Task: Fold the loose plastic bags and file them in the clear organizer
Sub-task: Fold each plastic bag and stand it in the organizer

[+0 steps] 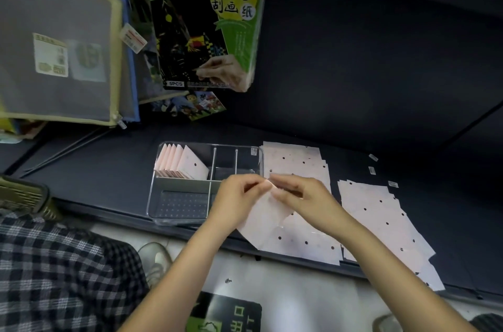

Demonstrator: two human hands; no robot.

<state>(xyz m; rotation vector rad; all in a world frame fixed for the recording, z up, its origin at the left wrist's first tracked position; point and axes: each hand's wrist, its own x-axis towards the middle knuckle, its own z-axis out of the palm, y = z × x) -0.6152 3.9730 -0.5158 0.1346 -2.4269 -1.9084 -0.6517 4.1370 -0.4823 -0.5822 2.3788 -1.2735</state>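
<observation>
Dark shelf (353,86) runs left to right. Far left: gray mesh zip pouch (54,46) w/ yellow trim hangs beside green scratch-paper pack (206,18). Near left: checked cloth (54,263), shoe (155,258) on floor. Near center: green-black floor sticker (228,312).

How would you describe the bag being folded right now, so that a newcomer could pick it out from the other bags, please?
Start at the clear organizer on the dark shelf; flat pink dotted bags lie spread to its right. The bag being folded sits just in front of the organizer's right end. It alone is lifted, its top corner pinched between the left hand and the right hand.
</observation>
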